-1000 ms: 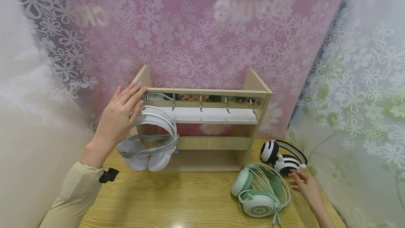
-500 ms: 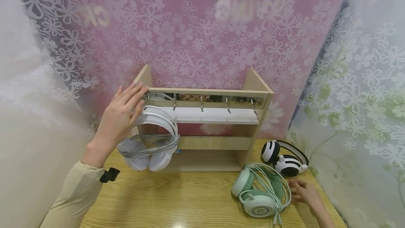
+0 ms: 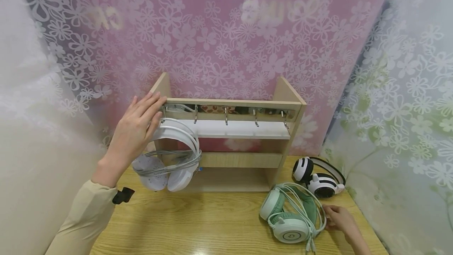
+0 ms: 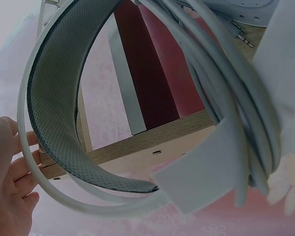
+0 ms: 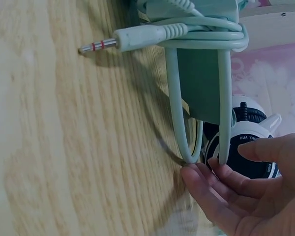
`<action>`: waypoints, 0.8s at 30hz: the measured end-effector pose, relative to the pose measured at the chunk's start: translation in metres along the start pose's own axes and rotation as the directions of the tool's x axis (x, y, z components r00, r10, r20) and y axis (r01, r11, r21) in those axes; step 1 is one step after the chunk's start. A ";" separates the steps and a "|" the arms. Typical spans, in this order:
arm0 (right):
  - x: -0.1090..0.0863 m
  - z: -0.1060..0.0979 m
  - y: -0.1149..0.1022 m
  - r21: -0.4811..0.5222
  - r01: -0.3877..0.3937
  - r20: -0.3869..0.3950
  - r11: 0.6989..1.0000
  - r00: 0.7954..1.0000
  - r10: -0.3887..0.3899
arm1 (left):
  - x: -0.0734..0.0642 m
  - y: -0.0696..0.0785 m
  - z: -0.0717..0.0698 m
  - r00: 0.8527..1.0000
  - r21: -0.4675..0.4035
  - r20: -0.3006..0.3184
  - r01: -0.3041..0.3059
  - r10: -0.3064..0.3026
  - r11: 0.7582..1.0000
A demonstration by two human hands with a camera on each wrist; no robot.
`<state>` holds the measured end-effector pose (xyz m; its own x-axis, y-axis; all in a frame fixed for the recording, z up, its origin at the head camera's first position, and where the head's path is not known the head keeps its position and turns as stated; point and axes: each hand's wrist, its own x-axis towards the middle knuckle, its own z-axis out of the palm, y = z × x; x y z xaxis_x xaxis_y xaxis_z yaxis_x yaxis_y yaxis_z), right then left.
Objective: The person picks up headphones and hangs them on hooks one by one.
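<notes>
My left hand [image 3: 132, 129] rests on the upper left corner of the wooden rack [image 3: 226, 159], fingers stretched out. Right below it, white headphones [image 3: 180, 178] with a coiled grey cable hang at the rack's left end. In the left wrist view their padded headband [image 4: 59, 93] passes close to the fingers of that hand [image 4: 10, 172]. My right hand [image 3: 341, 219] is at the headband side of mint green headphones [image 3: 291, 230] lying on the table. In the right wrist view its fingertips touch the outer band, with the thumb [image 5: 265, 147] held apart.
Black and white headphones [image 3: 320, 186] lie behind the green pair, near the right-hand curtain [image 3: 407, 129]. Several metal hooks [image 3: 226, 117] line the rack's upper rail. A cable plug [image 5: 137, 38] lies close over the wooden table [image 3: 219, 223].
My right hand has moved from beside the black and white headphones toward the viewer, to the green headphones' band. The left hand and the white headphones have stayed in place.
</notes>
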<state>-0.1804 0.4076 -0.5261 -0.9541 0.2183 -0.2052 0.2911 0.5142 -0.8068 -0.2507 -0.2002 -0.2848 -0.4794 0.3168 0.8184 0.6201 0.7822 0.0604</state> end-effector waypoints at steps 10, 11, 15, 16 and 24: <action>-0.002 0.000 -0.005 0.041 -0.035 0.030 0.999 0.999 0.033 | 0.000 0.000 0.000 1.000 0.001 0.004 0.001 -0.001 1.000; -0.003 0.000 -0.005 0.047 -0.036 0.031 0.998 0.999 0.034 | 0.000 0.000 0.000 1.000 0.002 0.003 0.000 0.000 1.000; -0.005 0.002 -0.008 0.087 -0.033 0.030 0.996 0.999 0.031 | 0.000 0.000 0.000 1.000 0.000 0.003 -0.003 0.003 1.000; -0.005 0.002 -0.009 0.096 -0.031 0.028 0.995 0.999 0.028 | 0.000 0.000 0.000 1.000 0.000 0.004 -0.003 0.003 1.000; -0.009 0.002 -0.018 0.182 -0.013 0.008 0.983 1.000 0.011 | 0.000 0.000 0.000 1.000 0.000 0.004 0.003 -0.003 1.000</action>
<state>-0.1775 0.3954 -0.5111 -0.9512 0.2176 -0.2187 0.2855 0.3519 -0.8914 -0.2506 -0.1999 -0.2847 -0.4839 0.3164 0.8159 0.6183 0.7834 0.0629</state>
